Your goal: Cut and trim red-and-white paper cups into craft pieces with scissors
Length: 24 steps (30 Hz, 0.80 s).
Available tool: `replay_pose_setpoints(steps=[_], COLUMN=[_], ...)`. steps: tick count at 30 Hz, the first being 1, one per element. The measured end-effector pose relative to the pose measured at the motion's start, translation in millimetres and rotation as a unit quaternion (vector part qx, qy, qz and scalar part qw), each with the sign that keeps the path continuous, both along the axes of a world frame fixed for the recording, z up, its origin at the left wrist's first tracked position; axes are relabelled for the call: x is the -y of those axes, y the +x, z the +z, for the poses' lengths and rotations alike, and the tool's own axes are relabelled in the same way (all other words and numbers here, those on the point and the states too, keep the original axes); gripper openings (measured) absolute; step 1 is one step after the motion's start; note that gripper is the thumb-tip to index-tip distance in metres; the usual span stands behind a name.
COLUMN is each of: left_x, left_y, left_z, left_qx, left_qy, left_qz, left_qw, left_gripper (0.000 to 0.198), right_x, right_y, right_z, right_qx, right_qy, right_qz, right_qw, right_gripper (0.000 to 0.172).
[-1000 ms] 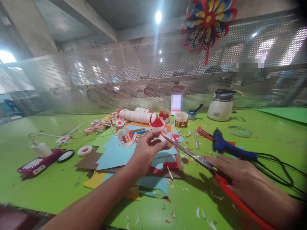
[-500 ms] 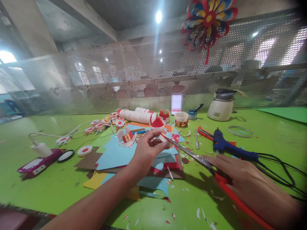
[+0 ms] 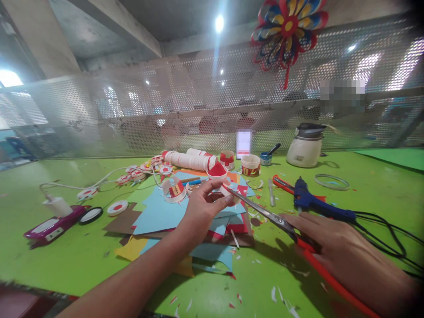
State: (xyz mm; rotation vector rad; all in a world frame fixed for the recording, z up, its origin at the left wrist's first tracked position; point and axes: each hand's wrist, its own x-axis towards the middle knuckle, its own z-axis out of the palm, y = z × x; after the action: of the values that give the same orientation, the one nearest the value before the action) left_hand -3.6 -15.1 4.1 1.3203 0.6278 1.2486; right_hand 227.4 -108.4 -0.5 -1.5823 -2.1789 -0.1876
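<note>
My left hand (image 3: pixel 202 211) is raised over a heap of coloured paper sheets (image 3: pixel 165 212) and pinches a small white and red paper cup piece (image 3: pixel 228 191) between thumb and fingers. My right hand (image 3: pixel 341 251) grips a pair of scissors (image 3: pixel 265 213) with red handles. The steel blades reach up and left to the cup piece in my left hand. A cut cup with a red inside (image 3: pixel 217 171) stands just behind my left fingers.
The green table (image 3: pixel 66 260) carries a blue glue gun (image 3: pixel 314 204) with black cables, a white pot (image 3: pixel 304 148), a stack of paper cups (image 3: pixel 190 160), red-and-white discs (image 3: pixel 117 207), a purple device (image 3: pixel 53 225) and paper scraps. A perforated metal screen (image 3: pixel 165 110) backs the table.
Hardly anything has moved. The scissor blades have shifted slightly at the cup piece; both hands stay where they were.
</note>
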Motion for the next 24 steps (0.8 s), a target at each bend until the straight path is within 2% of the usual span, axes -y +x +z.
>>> replay_pose_setpoints(steps=[3, 13, 19, 24], left_x=[-0.7, 2.5, 3.4, 4.9], left_y=[-0.4, 1.5, 2.6, 2.9], left_z=[0.5, 2.9, 3.4, 4.8], left_qx=[0.003, 0.003, -0.003, -0.010], left_qy=[0.001, 0.004, 0.009, 0.001], left_qz=[0.001, 0.009, 0.022, 0.031], left_qw=[1.000, 1.000, 1.000, 0.999], left_gripper=[0.039, 0.040, 0.038, 0.039], right_x=[-1.0, -0.6, -1.4, -1.1], right_y=[4.5, 3.9, 2.3, 2.5], right_z=[-3.3, -5.8, -1.6, -3.4], right_qx=[0.025, 0.009, 0.002, 0.004], right_qy=[-0.059, -0.100, -0.110, -0.084], right_qz=[-0.002, -0.014, -0.014, -0.006], right_qw=[0.998, 0.995, 0.994, 0.996], right_gripper=[0.041, 0.042, 0.041, 0.041])
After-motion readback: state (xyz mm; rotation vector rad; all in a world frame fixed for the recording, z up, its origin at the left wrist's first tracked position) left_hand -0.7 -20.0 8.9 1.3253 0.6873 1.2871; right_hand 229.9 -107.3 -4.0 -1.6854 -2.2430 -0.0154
